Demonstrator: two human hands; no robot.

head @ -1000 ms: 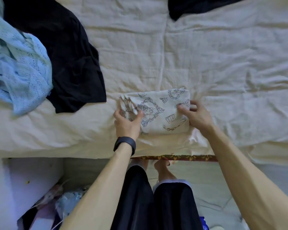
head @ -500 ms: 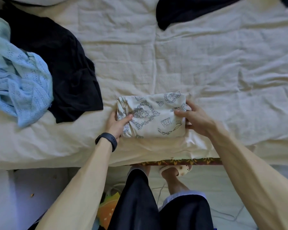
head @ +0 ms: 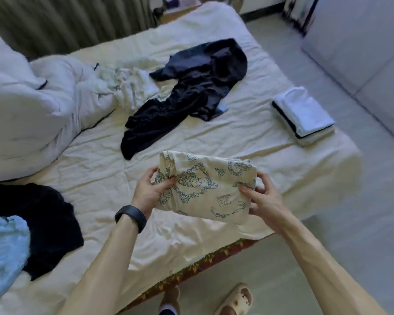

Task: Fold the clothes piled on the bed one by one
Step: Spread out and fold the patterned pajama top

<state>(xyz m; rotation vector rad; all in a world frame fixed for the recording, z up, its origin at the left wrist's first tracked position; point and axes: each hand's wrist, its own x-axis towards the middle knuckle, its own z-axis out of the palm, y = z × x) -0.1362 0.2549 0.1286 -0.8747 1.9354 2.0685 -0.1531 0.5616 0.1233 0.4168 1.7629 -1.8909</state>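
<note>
- Holding the folded printed garment [head: 205,189] at its 2 short ends, both hands have it over the near part of the bed [head: 214,137], close to the near edge; from my feed it looks lifted off the sheet.
- I see the left hand [head: 149,194] pinching the left end, thumb on top and fingers curled underneath; a black wristband [head: 130,218] sits on that wrist.
- I see the right hand [head: 263,198] pinching the right end, thumb pressed on the top face and fingers wrapped behind the edge.
- The garment is cream with blue line drawings, folded into a thick rectangle.
- Beyond it, a dark blue garment [head: 191,92] sprawls unfolded mid-bed, touching a crumpled white garment [head: 132,87] on its left.
- At the near left, a black garment [head: 43,223] lies flat with a light blue knit [head: 5,246] overlapping its edge.
- A folded stack [head: 305,114] rests at the bed's far right corner, well apart from the hands.
- A bulky white quilt [head: 32,105] fills the far left.
- 1 pale slipper [head: 237,298] shows on the floor [head: 350,201] beside the bed.
</note>
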